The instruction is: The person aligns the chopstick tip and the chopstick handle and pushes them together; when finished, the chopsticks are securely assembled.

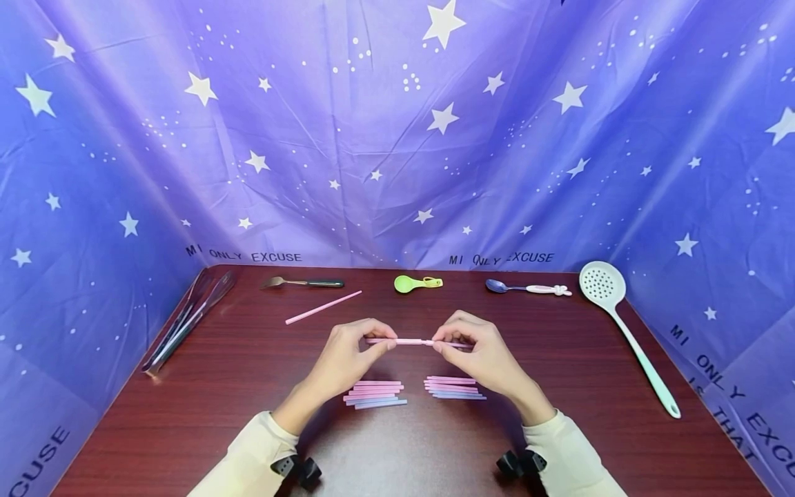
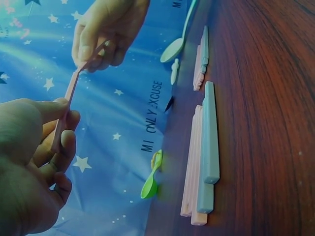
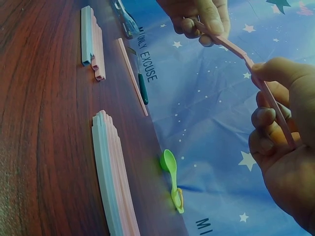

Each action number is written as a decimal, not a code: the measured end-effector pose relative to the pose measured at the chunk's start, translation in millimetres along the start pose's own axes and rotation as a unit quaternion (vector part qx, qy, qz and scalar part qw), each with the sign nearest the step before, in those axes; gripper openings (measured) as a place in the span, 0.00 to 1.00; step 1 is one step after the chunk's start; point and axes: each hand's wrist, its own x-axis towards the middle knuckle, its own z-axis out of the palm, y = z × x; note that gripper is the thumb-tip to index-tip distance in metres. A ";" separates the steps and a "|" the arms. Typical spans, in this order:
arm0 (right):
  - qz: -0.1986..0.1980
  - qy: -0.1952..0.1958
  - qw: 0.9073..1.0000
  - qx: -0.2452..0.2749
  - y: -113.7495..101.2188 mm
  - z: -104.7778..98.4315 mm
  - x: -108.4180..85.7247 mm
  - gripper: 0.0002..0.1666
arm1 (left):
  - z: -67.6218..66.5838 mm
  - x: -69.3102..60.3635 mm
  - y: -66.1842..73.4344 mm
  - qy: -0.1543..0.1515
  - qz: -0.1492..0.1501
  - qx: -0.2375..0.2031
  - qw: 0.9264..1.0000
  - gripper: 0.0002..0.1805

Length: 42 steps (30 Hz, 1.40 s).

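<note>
Between both hands, above the table, is a pink drinking straw [image 1: 408,342]. It has a kink or joint by the right fingertips; whether it is one piece or two I cannot tell. My left hand [image 1: 354,353] pinches its left part between thumb and fingers. The right part is pinched by my right hand [image 1: 481,345], its end running back under the palm in the right wrist view. Below the left hand lies a bundle of short pink and blue straws [image 1: 374,392]. A similar bundle [image 1: 452,388] lies beside the right hand.
A single pink straw [image 1: 324,307] lies behind the left hand. Along the back are a fork [image 1: 304,282], a green measuring spoon [image 1: 416,284] and a blue spoon [image 1: 528,287]. A whisk [image 1: 189,321] lies far left, a white skimmer [image 1: 627,324] far right. Starry curtains surround the table.
</note>
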 end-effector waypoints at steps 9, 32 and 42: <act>0.010 -0.005 1.000 -0.002 -1.7 0.1 0.7 0.08 | -1.0 -0.2 -0.2 -0.002 0.011 0.018 1.000 0.04; 0.011 -0.021 1.000 -0.010 3.5 8.8 -2.0 0.11 | 11.4 -3.6 0.1 -0.021 -0.011 -0.025 0.999 0.03; 0.013 -0.016 1.000 -0.022 1.5 7.8 -0.9 0.07 | 12.5 -4.4 1.5 -0.007 -0.015 -0.024 1.000 0.04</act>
